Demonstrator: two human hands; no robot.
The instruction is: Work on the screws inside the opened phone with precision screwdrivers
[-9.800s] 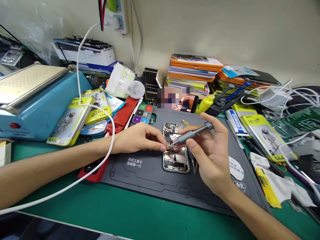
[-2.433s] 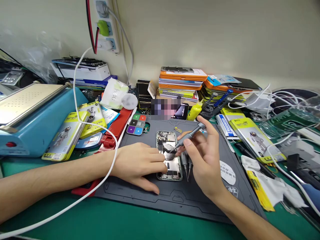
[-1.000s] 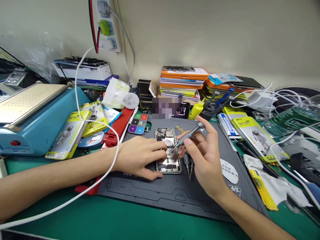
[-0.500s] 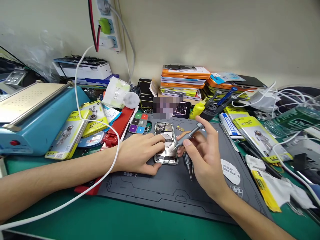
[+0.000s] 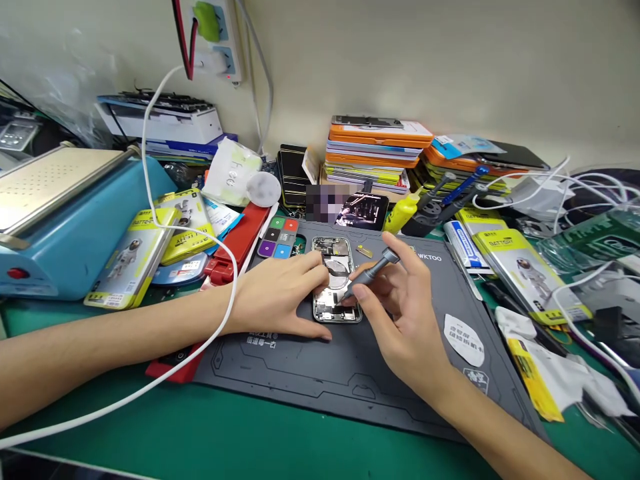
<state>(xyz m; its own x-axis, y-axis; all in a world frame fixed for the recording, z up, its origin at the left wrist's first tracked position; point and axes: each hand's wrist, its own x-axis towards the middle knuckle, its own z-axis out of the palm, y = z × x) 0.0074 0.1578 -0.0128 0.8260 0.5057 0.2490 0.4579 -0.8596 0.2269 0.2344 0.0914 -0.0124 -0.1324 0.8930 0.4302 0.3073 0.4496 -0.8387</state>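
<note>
An opened phone (image 5: 339, 273) lies on the dark grey mat (image 5: 310, 363), its inner parts and round coil showing. My left hand (image 5: 280, 290) rests against its left side, fingers curled over the frame and thumb stretched along the lower edge. In my right hand (image 5: 400, 300) is a grey screwdriver (image 5: 373, 272), held at a slant with the forefinger on its end cap. Its tip reaches the lower part of the phone's inside; whether it sits on a screw is too small to tell. A small gold-coloured part (image 5: 365, 251) lies right of the phone.
A white cable (image 5: 233, 267) loops over my left forearm. Left stand a blue machine (image 5: 85, 220) and yellow battery boxes (image 5: 133, 257); more battery boxes (image 5: 530, 273) lie right. Behind are a coloured block tray (image 5: 278, 237), a lit screen (image 5: 363, 211) and stacked boxes (image 5: 375, 150).
The screwdriver's tip has moved down-left over the phone's lower part. My left thumb has stretched rightward along the phone's bottom edge. A dark pointed tool below my right hand no longer shows. The view shifted slightly.
</note>
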